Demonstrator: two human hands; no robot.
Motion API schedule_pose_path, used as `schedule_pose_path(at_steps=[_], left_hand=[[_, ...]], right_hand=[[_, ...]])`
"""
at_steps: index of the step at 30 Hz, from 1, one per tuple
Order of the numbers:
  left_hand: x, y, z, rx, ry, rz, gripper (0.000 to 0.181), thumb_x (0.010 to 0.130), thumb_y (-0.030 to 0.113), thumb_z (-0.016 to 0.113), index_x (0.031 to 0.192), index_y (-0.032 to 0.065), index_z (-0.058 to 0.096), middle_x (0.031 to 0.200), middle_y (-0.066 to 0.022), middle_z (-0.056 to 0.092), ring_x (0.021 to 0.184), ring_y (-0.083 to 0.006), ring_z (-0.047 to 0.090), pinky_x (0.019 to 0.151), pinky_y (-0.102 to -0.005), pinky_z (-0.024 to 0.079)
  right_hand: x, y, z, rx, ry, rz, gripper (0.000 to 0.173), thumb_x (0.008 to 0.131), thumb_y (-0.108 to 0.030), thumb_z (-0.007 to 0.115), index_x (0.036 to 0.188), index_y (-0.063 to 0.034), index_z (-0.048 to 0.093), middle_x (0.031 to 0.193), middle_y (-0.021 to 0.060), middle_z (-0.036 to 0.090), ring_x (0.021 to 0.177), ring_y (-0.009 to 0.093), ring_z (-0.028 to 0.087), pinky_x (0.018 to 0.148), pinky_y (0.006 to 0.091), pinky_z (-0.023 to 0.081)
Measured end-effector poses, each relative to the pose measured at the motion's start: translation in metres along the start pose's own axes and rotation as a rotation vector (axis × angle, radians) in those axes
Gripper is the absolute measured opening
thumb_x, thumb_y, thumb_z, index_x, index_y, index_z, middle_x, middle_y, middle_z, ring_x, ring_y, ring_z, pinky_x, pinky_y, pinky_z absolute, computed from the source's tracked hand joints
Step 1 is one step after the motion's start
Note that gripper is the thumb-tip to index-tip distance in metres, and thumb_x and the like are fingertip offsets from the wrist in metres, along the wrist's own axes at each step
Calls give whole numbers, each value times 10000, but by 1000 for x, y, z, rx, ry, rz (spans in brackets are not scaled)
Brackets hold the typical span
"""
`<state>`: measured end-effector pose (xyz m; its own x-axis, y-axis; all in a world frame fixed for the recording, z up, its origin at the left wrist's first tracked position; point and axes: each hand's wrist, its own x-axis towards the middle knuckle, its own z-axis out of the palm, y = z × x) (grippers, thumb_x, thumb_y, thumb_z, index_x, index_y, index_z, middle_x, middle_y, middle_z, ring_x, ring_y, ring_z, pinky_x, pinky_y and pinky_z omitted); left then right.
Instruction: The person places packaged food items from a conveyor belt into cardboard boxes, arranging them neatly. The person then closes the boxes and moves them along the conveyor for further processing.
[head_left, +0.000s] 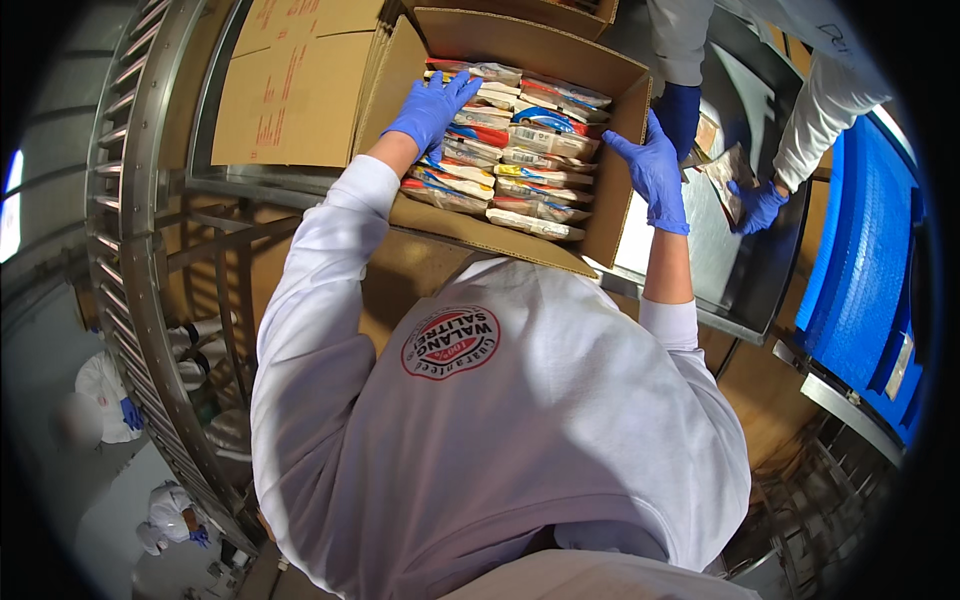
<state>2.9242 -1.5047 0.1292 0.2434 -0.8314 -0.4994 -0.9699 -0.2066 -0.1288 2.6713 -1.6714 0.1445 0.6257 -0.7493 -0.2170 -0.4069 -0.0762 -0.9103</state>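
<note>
An open cardboard box (517, 34) stands before me, packed with two columns of flat plastic pouches (551, 142) standing on edge. The pouches have white, red, blue and yellow print. My left hand (431, 112), in a blue glove, lies over the upper left pouches with its fingers spread. At the box's right side, my blue-gloved right hand (656, 176) straddles the cardboard wall, thumb on the inner side and fingers on the outer side.
Flattened cartons (296, 82) lie left of the box. A co-worker's gloved hand (761, 206) holds a pouch (731, 180) over a metal table (705, 262). A blue conveyor belt (862, 277) runs at right, a roller conveyor (112, 165) at left. Two people (105, 397) are beyond it.
</note>
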Motion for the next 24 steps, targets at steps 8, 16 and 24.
schedule_pose_path(at_steps=[8, 16, 24], left_hand=[[-28, 16, 26, 10, 118, -17, 132, 716, 129, 609, 808, 58, 672, 798, -117, 653, 763, -274, 637, 688, -372, 503], [-25, 14, 22, 146, -107, 209, 136, 718, 145, 578, 764, 58, 672, 810, -132, 648, 740, -281, 634, 657, -377, 502], [-42, 18, -38, 220, -102, 391, 131, 673, 146, 588, 733, 72, 678, 808, -131, 652, 734, -279, 636, 663, -373, 503]], right_hand=[[-6, -6, 4, -7, 42, -32, 664, 715, -189, 718, 1279, -44, 397, 1092, 127, 592, 966, 174, 570, 848, 277, 433], [-12, -15, 1, -19, 28, 23, 685, 719, -246, 706, 1292, -56, 382, 1057, 136, 607, 937, 206, 590, 820, 304, 449], [-18, -22, -5, -376, 168, -218, 812, 686, -392, 714, 1313, -38, 338, 1290, 249, 383, 1210, 331, 374, 989, 364, 318]])
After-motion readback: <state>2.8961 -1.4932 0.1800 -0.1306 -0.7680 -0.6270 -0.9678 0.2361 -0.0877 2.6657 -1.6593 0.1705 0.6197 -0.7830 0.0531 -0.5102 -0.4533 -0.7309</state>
